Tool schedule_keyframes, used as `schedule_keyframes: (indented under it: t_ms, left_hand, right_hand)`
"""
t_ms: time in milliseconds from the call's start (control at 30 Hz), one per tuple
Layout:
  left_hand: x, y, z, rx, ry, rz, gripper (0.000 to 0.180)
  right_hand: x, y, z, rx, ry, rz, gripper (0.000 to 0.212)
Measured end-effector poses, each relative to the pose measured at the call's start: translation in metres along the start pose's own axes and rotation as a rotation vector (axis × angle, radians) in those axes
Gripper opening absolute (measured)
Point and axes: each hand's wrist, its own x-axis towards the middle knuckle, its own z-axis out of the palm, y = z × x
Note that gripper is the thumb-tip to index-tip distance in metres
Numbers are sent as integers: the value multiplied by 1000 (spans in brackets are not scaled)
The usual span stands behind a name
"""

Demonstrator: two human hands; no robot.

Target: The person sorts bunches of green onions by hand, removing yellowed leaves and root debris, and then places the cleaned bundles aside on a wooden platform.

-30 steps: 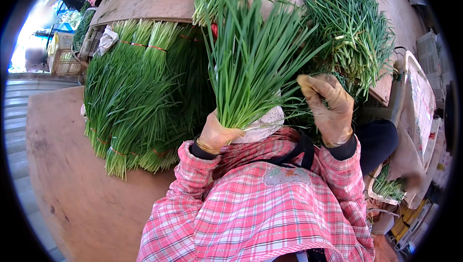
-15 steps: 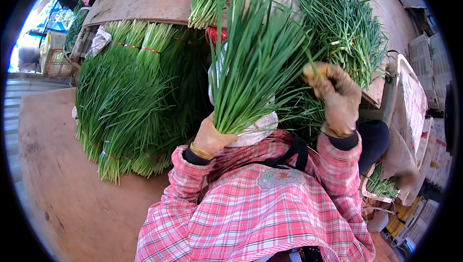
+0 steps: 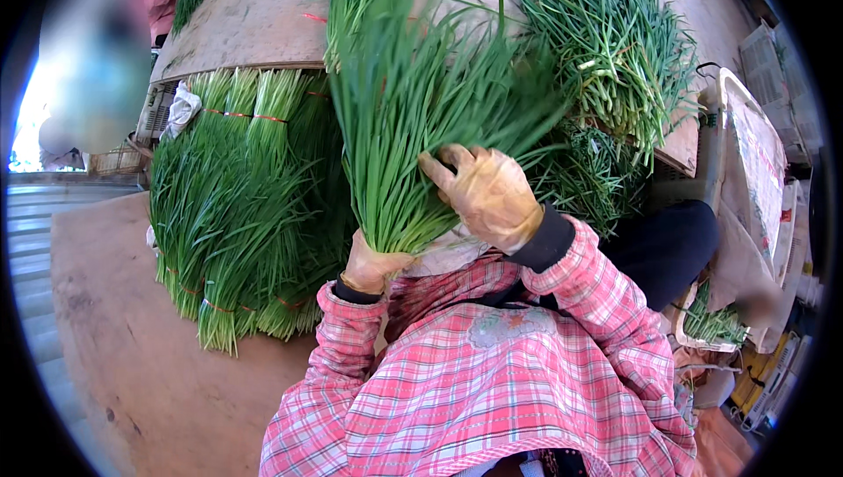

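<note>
Chive bunch [image 3: 413, 117]: I see long, thin green blades, fanning upward.
Base: gathered tight, upright, just above my chest.

Left hand's [image 3: 373, 266] fingers hidden — buried behind the chive bunch [image 3: 421, 117].

Matt rough wood board [image 3: 263, 12]; checked cloth sleeve [image 3: 597, 293]; worn rubbery glove [image 3: 487, 192].

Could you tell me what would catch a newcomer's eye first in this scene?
First, the tall bunch of green chives in the centre, gripped at its base by the left hand while the gloved right hand rests against its stalks. To the left, tied chive bundles lie stacked on the wooden board; a loose heap sits upper right.
</note>
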Motion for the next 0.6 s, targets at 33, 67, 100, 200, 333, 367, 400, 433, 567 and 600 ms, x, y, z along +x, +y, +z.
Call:
schedule_keyframes:
  t_ms: [33, 67, 100, 200, 333, 367, 400, 433, 567, 600]
  left_hand:
    - [-1, 0, -2, 12, 9, -7, 67]
    - [-3, -4, -3, 19, 15, -23, 67]
    - [-4, -7, -3, -12, 7, -19, 64]
    - [-4, -5, 2, -118, 11, -25, 59]
    - [-4, -8, -10, 27, -9, -38, 54]
    - [-5, -8, -9, 30, 5, -13, 54]
    - [-6, -8, -6, 34, 19, 12, 53]
    - [-6, -7, -3, 38, 33, 36, 53]
    - [-2, -8, 3, 123, 69, 105, 53]
    - [-2, -6, -2, 189, 56, 77, 54]
  right_hand:
    - [-5, 1, 4, 32, -80, 43, 42]
    - [-11, 3, 7, 59, -36, 35, 42]
    - [-16, 4, 10, 87, 8, 27, 42]
    - [-20, 6, 8, 128, 74, -6, 41]
    - [-22, 11, 7, 189, 73, -24, 35]
    - [-22, 12, 6, 196, 70, -28, 34]
    - [-22, 11, 3, 226, 25, 28, 34]
    - [-21, 9, -3, 257, -19, 84, 33]
    - [-14, 2, -10, 157, 136, 191, 32]
    - [-9, -2, -14, 97, 221, 206, 31]
